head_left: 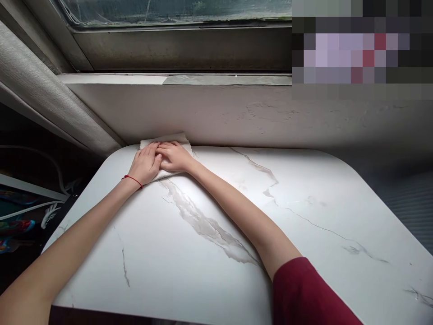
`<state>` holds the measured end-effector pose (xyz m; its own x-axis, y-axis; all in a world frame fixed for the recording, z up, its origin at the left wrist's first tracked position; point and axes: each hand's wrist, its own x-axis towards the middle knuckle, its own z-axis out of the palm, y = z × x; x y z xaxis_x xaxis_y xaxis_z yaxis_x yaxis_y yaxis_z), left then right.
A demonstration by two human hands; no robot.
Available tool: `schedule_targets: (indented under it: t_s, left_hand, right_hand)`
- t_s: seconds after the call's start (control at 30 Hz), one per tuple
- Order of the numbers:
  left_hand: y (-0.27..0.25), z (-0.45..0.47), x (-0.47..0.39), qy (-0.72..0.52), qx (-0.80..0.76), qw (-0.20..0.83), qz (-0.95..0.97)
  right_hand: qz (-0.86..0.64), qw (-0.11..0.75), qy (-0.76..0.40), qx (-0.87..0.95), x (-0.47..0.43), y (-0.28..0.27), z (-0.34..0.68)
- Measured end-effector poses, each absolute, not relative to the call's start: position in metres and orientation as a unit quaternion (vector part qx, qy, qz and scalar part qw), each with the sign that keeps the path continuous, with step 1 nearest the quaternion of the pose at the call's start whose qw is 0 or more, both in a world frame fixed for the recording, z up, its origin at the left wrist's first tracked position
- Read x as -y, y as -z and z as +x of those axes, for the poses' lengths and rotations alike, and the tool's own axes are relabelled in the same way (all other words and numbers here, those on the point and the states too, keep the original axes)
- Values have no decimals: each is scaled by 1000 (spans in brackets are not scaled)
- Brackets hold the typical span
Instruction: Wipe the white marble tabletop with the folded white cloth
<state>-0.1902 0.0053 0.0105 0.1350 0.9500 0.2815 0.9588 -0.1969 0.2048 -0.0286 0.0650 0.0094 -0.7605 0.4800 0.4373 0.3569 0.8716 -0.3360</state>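
Note:
A white cloth (184, 144) with a wavy edge lies on the marble-patterned table top (135, 234), at its far left edge by the wall. My left hand (148, 163), a red cord bracelet (132, 181) at its wrist, rests flat on the cloth with fingers stretched forward. Beside it, my right hand (174, 156) also lies palm down on the cloth, its fingertips meeting the left hand's fingers. Both hands press on the cloth from above, and part of it is hidden under them. The cloth's back edge stands up a little towards the wall.
Behind the table runs a scuffed wall (209, 113) below a window (176, 11) with a narrow sill (135, 79). A pale curtain (50, 81) hangs at the left. White metal bars (30, 186) stand beyond the table's left side. The upper right corner is pixelated.

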Motion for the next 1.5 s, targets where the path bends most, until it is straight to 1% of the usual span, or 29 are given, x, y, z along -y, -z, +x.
schedule_targets:
  t_s: [0.23, 0.43, 0.83, 1.03, 1.27, 1.43, 1.5]
  left_hand:
    - [-13, -189, 1, 173, 624, 10, -762]
    - [-11, -191, 28, 182, 611, 8, -771]
    - [-8, -216, 127, 184, 628, 35, -756]
    - [-8, -233, 201, 175, 628, 69, -755]
    - [-9, -237, 285, 186, 656, 99, -724]
    - [-8, -252, 297, 166, 668, 108, -717]
    - [-7, -261, 290, 166, 674, 92, -714]
  right_hand:
    - [-253, 258, -81, 929, -49, -7, -31]
    - [-260, 267, -65, 926, -21, -3, -34]
    - [-209, 255, -60, 942, 64, -3, -57]
    - [-185, 257, -47, 947, 125, -3, -75]
    - [-104, 263, -26, 959, 183, -1, -90]
    - [-82, 270, -29, 959, 191, 2, -104]
    - [-84, 269, -33, 959, 186, 3, -112]
